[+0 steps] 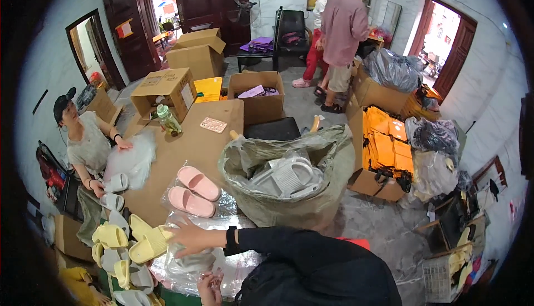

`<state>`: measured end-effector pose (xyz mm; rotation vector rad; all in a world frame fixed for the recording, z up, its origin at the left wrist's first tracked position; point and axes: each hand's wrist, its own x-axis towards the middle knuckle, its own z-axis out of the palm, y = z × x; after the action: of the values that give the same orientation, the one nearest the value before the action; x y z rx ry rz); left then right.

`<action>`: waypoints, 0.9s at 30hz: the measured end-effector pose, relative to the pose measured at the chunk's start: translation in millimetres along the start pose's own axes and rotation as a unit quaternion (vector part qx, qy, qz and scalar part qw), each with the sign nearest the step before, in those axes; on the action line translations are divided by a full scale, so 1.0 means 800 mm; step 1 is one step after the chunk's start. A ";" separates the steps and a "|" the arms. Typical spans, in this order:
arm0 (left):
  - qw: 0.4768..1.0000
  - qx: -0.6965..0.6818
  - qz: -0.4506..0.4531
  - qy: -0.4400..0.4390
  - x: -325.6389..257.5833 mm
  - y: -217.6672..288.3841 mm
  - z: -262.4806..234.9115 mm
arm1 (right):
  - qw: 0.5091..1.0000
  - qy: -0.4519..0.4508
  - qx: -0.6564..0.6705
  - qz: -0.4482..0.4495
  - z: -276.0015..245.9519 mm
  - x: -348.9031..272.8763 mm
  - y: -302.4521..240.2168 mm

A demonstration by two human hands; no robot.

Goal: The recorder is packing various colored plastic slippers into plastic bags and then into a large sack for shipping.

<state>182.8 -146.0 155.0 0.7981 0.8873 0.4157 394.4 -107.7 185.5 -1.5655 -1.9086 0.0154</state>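
Now right hand [189,238] flat on clear bags [222,261], beside yellow slippers [146,239].

I'm in long black sleeves, a black band snug around my left wrist [231,238], both hands bare.

A pale yellow slipper [149,243] lies flat on clear plastic bags [222,225] at table edge.

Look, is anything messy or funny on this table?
Yes. The yellow slippers lie in a loose, jumbled heap at the table's left edge, pointing every way, while the pink slippers sit as a neat pair. The person's right hand rests beside the heap, over clear plastic bags.
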 end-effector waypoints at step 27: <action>0.987 0.087 0.092 -0.103 0.038 -0.031 -0.021 | 0.987 -0.038 0.140 -0.066 -0.010 -0.027 0.018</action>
<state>186.7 -135.8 113.8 1.0698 0.6638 0.4125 412.6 -125.6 175.8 -1.2656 -1.9691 0.2788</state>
